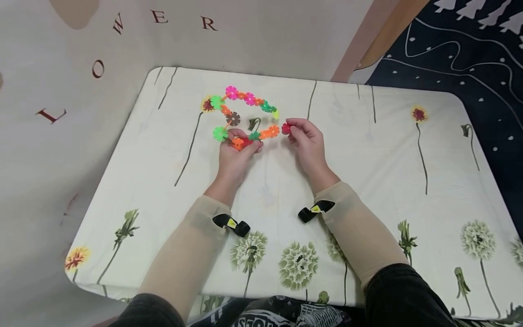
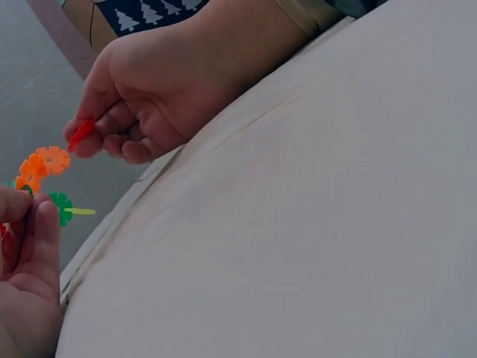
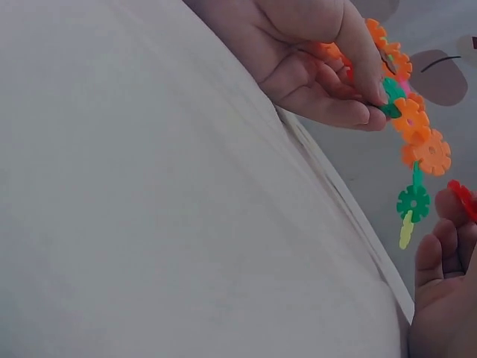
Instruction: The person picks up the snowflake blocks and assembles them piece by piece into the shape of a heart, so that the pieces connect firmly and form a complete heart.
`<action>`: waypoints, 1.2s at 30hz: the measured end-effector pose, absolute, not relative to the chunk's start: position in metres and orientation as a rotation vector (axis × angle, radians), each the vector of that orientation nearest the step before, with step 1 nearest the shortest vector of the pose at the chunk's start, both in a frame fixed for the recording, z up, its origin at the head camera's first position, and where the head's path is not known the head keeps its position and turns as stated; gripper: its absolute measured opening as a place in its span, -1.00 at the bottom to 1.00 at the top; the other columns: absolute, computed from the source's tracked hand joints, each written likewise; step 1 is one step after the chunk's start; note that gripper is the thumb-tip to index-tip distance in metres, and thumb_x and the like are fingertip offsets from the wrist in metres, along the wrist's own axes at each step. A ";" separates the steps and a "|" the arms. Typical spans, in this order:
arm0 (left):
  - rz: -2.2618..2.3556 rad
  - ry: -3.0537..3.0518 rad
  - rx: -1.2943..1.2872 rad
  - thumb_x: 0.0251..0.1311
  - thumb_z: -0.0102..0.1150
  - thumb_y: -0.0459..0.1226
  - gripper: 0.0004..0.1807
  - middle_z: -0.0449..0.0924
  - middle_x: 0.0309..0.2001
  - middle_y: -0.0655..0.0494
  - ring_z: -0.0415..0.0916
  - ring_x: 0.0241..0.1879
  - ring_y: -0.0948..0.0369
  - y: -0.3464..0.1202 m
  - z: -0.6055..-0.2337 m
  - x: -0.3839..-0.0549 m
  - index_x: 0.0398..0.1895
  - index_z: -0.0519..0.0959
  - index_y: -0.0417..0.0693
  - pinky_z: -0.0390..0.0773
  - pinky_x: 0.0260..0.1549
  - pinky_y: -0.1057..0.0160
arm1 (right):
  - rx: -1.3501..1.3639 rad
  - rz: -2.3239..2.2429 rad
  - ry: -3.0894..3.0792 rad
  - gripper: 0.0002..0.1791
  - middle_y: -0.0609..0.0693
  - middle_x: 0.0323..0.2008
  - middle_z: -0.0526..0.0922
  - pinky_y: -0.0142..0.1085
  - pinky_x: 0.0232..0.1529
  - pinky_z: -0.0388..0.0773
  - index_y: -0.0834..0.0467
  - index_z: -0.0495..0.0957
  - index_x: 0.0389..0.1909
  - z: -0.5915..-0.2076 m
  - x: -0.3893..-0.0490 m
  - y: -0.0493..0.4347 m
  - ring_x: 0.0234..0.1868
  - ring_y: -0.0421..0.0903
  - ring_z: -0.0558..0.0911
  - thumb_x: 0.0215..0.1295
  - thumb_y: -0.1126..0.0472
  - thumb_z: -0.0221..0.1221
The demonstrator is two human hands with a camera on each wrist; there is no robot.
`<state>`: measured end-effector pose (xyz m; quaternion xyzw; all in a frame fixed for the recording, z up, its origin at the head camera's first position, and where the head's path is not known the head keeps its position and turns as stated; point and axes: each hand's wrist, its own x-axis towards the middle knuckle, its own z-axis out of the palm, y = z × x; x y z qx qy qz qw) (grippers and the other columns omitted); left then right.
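Note:
My left hand [image 1: 233,159] pinches a chain of notched plastic snowflake discs [image 1: 232,93] above the table, near its green and red pieces. The chain curves round in an unclosed loop of pink, orange, green and brown discs. One end is a yellow-green disc [image 1: 275,114], the other an orange disc [image 1: 273,131]. Just right of that orange end, my right hand [image 1: 308,143] holds a single red disc [image 1: 286,128] between thumb and fingers. In the left wrist view the red disc [image 2: 80,133] is apart from the orange discs [image 2: 54,159]. Fingers of the left hand cover part of the chain.
A table [image 1: 363,181] under a white cloth printed with flowers and dandelions spreads beneath both hands. Behind it rises a pale surface with printed letters [image 1: 159,17]. Dark fabric with white trees [image 1: 470,50] lies at the right. Each wrist wears a small black camera [image 1: 231,224].

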<state>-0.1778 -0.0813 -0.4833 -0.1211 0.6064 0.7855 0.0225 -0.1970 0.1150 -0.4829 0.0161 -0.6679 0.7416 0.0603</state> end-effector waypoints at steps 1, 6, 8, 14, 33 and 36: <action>2.435 1.877 -0.372 0.31 0.42 -0.49 -0.59 0.62 -0.02 -0.18 0.80 -0.13 -0.02 -0.081 -0.483 -0.178 -0.07 0.34 -0.03 0.73 -0.01 0.17 | 0.053 2.250 -2.015 -0.68 0.09 -0.14 0.76 -0.23 -0.06 0.61 0.43 0.59 0.18 -0.483 -0.197 0.115 -0.09 0.24 0.58 0.58 0.36 0.05; 2.428 1.879 -0.367 0.31 0.41 -0.51 -0.58 0.67 -0.10 -0.21 0.80 -0.14 -0.01 -0.080 -0.482 -0.177 -0.08 0.33 -0.05 0.74 -0.03 0.16 | 0.109 2.255 -1.996 -0.69 0.09 -0.15 0.75 -0.30 -0.13 0.62 0.36 0.62 0.18 -0.482 -0.196 0.115 -0.13 0.24 0.56 0.53 0.40 0.09; 2.423 1.875 -0.375 0.31 0.41 -0.51 -0.58 0.68 -0.10 -0.22 0.80 -0.13 -0.01 -0.080 -0.482 -0.177 -0.08 0.32 -0.05 0.74 -0.04 0.16 | 0.129 2.255 -1.992 -0.71 0.08 -0.18 0.75 -0.31 -0.16 0.62 0.36 0.64 0.15 -0.481 -0.196 0.114 -0.16 0.24 0.55 0.51 0.42 0.10; 2.403 1.891 -0.382 0.31 0.41 -0.50 -0.58 0.68 -0.11 -0.22 0.80 -0.13 -0.02 -0.080 -0.481 -0.178 -0.08 0.33 -0.05 0.74 -0.03 0.17 | 0.145 2.285 -2.001 -0.74 0.01 -0.23 0.76 -0.32 -0.19 0.59 0.41 0.63 0.09 -0.483 -0.196 0.113 -0.21 0.20 0.56 0.52 0.41 0.11; 2.348 1.979 -0.383 0.32 0.45 -0.43 -0.56 0.60 0.00 -0.12 0.79 -0.10 -0.01 -0.080 -0.484 -0.179 -0.02 0.33 -0.01 0.72 -0.01 0.20 | 0.005 2.484 -2.049 -0.65 0.10 -0.35 0.66 -0.37 -0.29 0.58 0.42 0.57 0.26 -0.480 -0.202 0.116 -0.36 -0.11 0.56 0.58 0.36 0.05; 2.329 1.974 -0.408 0.32 0.45 -0.43 -0.56 0.58 0.01 -0.10 0.79 -0.09 0.00 -0.080 -0.485 -0.179 -0.02 0.33 -0.01 0.73 -0.02 0.21 | -0.032 2.513 -2.062 -0.64 0.11 -0.37 0.65 -0.38 -0.33 0.57 0.48 0.55 0.24 -0.480 -0.203 0.117 -0.39 -0.12 0.55 0.57 0.38 0.06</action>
